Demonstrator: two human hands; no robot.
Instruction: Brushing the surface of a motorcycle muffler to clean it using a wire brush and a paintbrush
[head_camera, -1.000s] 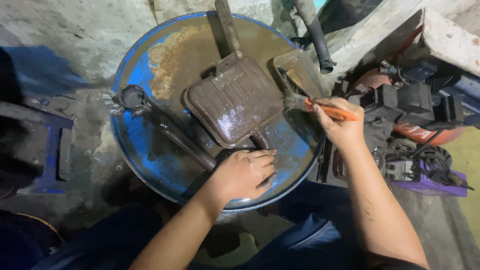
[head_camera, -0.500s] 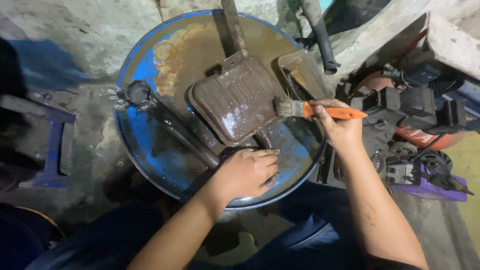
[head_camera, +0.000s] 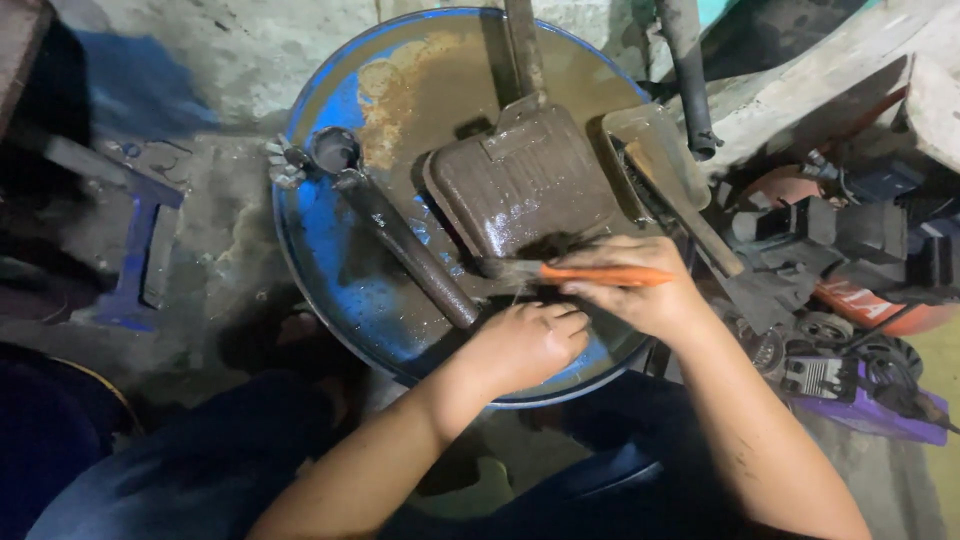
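A blue, rust-stained drum top (head_camera: 330, 240) carries a greasy brown pedal-shaped metal plate (head_camera: 520, 180) with a long arm running to the top edge. My right hand (head_camera: 640, 285) is closed on an orange-handled paintbrush (head_camera: 590, 273); its bristles lie on the plate's near edge. My left hand (head_camera: 525, 345), fingers curled, rests on the drum just below the plate; I cannot see anything in it. A dark metal lever with a ring end (head_camera: 400, 235) lies left of the plate.
A second narrow metal piece (head_camera: 665, 175) lies right of the plate. A dark pipe (head_camera: 685, 70) stands behind the drum. Engine parts and a purple object (head_camera: 860, 400) crowd the right. A blue metal stand (head_camera: 135, 240) sits on the stained concrete floor at left.
My right hand has swung the brush from the plate's right side down to its near edge, close above my left hand. The left hand has stayed in place.
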